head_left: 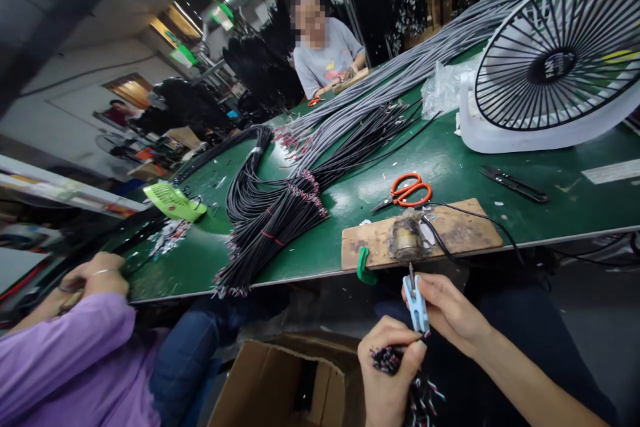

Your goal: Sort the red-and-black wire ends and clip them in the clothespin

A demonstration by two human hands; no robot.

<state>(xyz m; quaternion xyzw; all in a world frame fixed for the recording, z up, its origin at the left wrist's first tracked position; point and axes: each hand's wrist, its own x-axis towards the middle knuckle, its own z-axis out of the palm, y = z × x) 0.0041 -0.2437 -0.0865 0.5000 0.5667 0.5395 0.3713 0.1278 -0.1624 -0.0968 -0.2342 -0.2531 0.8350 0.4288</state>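
Blue clip and black cables held just below the table edge

The left hand (381, 390) is clenched around a bundle of thin black cables with red and white wire ends (385, 361), some of the ends spreading below the fingers. Just above it, the right hand (450, 305) pinches a light-blue plastic clip (416, 305), whose lower end is beside the left thumb and index finger. A dark, pointed tip (411, 272) rises from the clip's upper end toward a grimy, round metal pot (406, 241); whether they touch is unclear.

The pot sits on a stained wooden board (467, 225) at the near edge of the green table (450, 170), beyond both hands. Orange-handled scissors (409, 189) lie just behind the board. Farther left, a large heap of black cables (280, 213) rests on the table, well apart from the hands. A purple-sleeved person (85, 340) sits at left.
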